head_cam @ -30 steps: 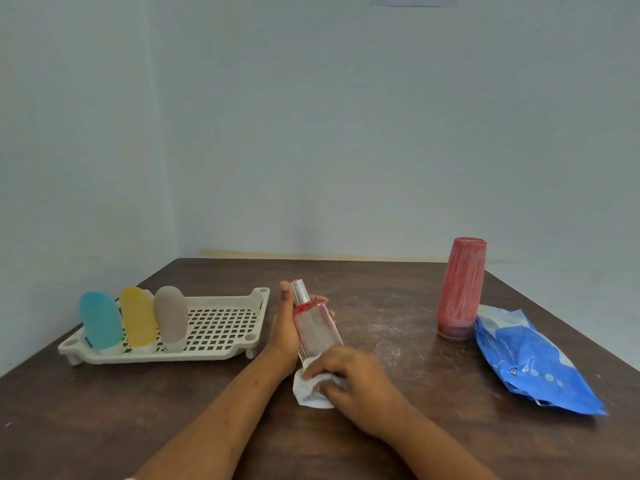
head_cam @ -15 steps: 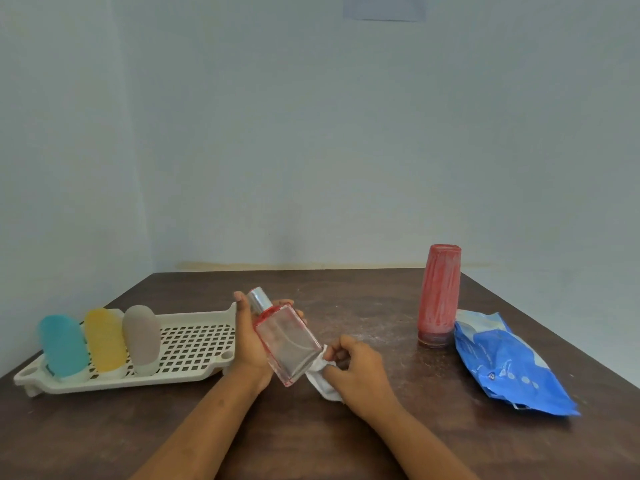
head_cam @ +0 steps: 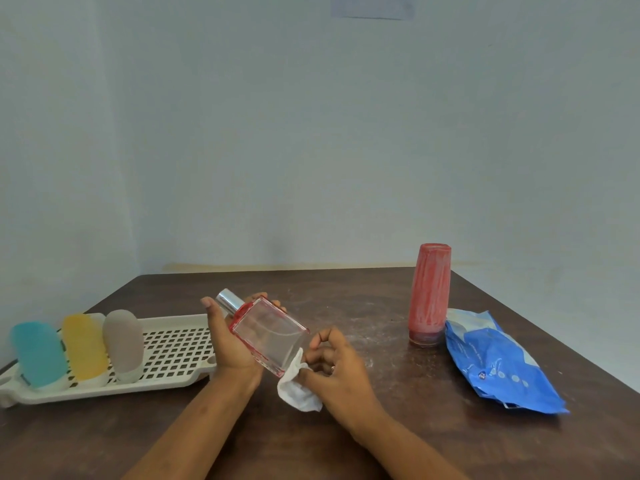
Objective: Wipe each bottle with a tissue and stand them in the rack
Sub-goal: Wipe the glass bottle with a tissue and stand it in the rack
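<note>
My left hand (head_cam: 231, 344) holds a clear rectangular glass bottle (head_cam: 268, 332) with red edges and a silver cap, tilted with the cap up and to the left. Against the bottle's lower corner my right hand (head_cam: 334, 363) pinches a crumpled white tissue (head_cam: 298, 388). The cream slotted rack (head_cam: 173, 355) lies to the left on the table. In its left end stand a blue bottle (head_cam: 38, 355), a yellow bottle (head_cam: 85, 346) and a grey bottle (head_cam: 123, 344). A tall red bottle (head_cam: 429, 294) stands upside down on the table at the right.
A blue tissue pack (head_cam: 498, 365) lies right of the red bottle, near the table's right edge. The dark brown table (head_cam: 346, 299) has pale dust smears in its middle. Walls close it in behind and on the left.
The bottle has been tipped from nearly upright to a slant, cap to the left. My right hand with the tissue has slid from the bottle's base to its lower right corner.
</note>
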